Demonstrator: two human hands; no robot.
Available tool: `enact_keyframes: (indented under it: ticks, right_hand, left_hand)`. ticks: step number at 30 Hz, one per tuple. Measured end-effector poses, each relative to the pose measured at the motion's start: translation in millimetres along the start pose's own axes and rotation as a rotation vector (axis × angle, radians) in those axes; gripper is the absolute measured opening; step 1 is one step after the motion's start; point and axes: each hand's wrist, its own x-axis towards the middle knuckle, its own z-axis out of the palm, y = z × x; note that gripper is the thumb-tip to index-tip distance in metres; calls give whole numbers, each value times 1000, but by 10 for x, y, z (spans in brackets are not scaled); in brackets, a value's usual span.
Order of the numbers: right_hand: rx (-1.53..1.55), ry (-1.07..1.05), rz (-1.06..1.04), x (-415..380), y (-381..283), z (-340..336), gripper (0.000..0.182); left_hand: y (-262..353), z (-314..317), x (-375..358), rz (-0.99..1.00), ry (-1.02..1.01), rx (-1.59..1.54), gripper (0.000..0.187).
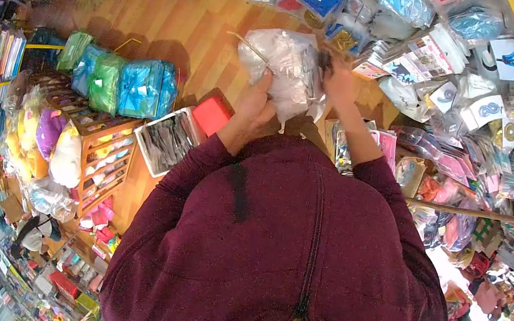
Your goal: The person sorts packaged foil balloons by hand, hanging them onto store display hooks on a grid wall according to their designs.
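Observation:
A crumpled, see-through plastic bag [287,63] with whitish contents is held up in front of my chest. My left hand [255,107] is closed on its lower left side, thumb pointing up. At the bag's right edge is my right hand [342,85], its fingers smeared by motion beside a small dark thing [323,64]. I cannot tell whether that hand grips the dark thing or the bag. A thin yellowish rod [246,44] sticks out at the bag's upper left.
A white bin [166,140] of dark packets and a red box [211,116] stand left of my arm. Blue and green wrapped bundles [128,86] lie above a wooden slatted rack [109,156]. Bagged goods [476,109] crowd the right, over a wooden floor [204,29].

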Motion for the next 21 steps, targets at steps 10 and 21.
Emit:
enact_keyframes:
  ticks: [10,21]
  right_hand:
    - [503,435,171,295,0,-1032,22]
    - [15,144,-609,-125,-859,-301,42]
  left_hand:
    - [156,-202,177,3,37,-92,35]
    - [17,-51,282,50,-65,-71,33]
